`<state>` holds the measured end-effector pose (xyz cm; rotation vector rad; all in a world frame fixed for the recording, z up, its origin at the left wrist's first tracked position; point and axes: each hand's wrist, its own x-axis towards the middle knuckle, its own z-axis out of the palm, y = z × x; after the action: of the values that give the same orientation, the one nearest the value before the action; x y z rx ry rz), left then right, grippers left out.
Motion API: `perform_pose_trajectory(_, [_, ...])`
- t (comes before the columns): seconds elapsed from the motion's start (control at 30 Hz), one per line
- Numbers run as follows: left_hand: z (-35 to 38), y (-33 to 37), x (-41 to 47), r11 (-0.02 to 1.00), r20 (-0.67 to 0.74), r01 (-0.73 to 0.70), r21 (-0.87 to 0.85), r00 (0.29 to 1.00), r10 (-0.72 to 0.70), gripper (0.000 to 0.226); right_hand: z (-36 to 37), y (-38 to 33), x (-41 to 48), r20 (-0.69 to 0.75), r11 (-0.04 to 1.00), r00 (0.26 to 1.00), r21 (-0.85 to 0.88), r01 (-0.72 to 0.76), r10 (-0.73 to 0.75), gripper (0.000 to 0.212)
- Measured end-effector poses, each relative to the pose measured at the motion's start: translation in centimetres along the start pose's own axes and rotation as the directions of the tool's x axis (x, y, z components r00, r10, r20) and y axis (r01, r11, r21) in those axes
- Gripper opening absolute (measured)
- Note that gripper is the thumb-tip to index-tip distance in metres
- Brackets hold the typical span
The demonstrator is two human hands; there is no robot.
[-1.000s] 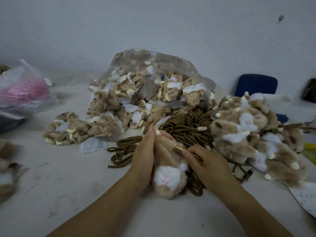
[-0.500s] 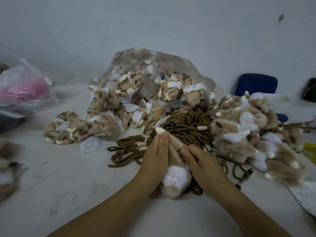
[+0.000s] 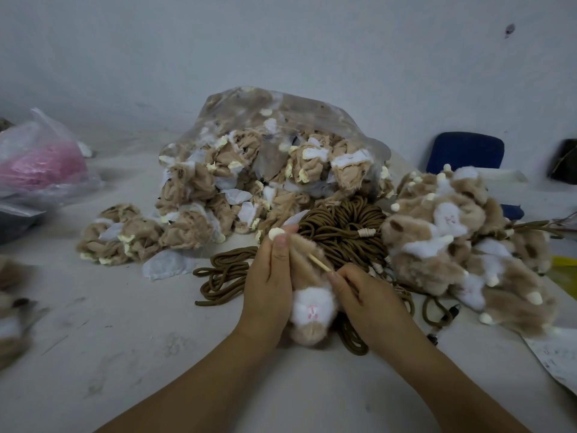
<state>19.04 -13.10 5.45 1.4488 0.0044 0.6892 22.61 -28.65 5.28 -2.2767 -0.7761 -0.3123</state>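
Note:
A tan plush toy skin [image 3: 312, 310] with a white muzzle lies on the table between my hands. My left hand [image 3: 271, 285] grips its left side, fingers stretched up along a limb that ends in a cream tip [image 3: 276, 235]. My right hand [image 3: 365, 295] pinches a thin wooden stick [image 3: 319, 263] whose far end is pushed into the fur. Behind the toy lies a heap of brown cord [image 3: 343, 226].
A clear plastic bag [image 3: 274, 157] full of unturned plush skins stands behind. Loose skins [image 3: 125, 232] lie to its left, finished furry ones [image 3: 462, 245] pile at the right. A bag with pink material [image 3: 40, 164] sits far left. A blue chair [image 3: 465, 151] and paper [image 3: 555, 354] are right.
My left hand has slid up along the toy's limb to its cream tip. My right hand has drawn back a little, so the stick shows again between the hands.

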Motion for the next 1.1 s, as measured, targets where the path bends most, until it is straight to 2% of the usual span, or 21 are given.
perform_pose_trajectory(0.07, [0.0,0.1,0.0,1.000,0.004,0.002,-0.004,1.000,-0.002,0.035,0.4,-0.1,-0.1,-0.007,1.000,1.000,0.013,-0.008,0.008,0.028])
perform_pose_trajectory(0.17, [0.0,-0.1,-0.1,0.998,0.015,0.058,0.001,0.998,-0.058,0.035,0.2,-0.3,0.0,-0.025,0.999,0.999,0.028,0.021,-0.021,0.034])
perform_pose_trajectory(0.33, [0.5,-0.2,-0.1,0.984,0.142,0.171,0.050,0.974,-0.176,0.041,-0.6,0.0,0.1,-0.039,0.998,0.998,-0.006,0.055,-0.055,0.035])
perform_pose_trajectory(0.47, [0.4,-0.2,-0.3,0.983,0.209,0.179,0.028,0.961,-0.181,0.043,-1.2,0.2,0.1,-0.045,0.994,0.994,-0.049,0.101,-0.103,0.040])
perform_pose_trajectory(0.7, [-0.7,0.4,0.3,0.984,0.129,0.174,-0.041,0.977,-0.167,0.042,-1.4,0.3,0.1,0.012,0.986,0.997,-0.147,0.080,-0.079,0.053])
perform_pose_trajectory(0.87, [-0.5,0.4,0.4,0.993,0.108,0.122,-0.003,0.987,-0.121,0.048,-1.2,0.1,0.0,0.045,0.973,0.994,-0.203,0.109,-0.102,0.055])
perform_pose_trajectory(0.97, [-0.1,0.2,0.1,0.993,0.115,0.114,-0.018,0.987,-0.111,0.049,-0.9,-0.2,-0.1,0.034,0.987,0.995,-0.122,0.101,-0.097,0.049])
perform_pose_trajectory(1.1, [0.8,-0.3,-0.4,0.997,0.137,0.083,-0.003,0.987,-0.081,0.046,-0.2,-0.2,-0.3,-0.003,0.996,0.996,-0.006,0.087,-0.087,0.028])
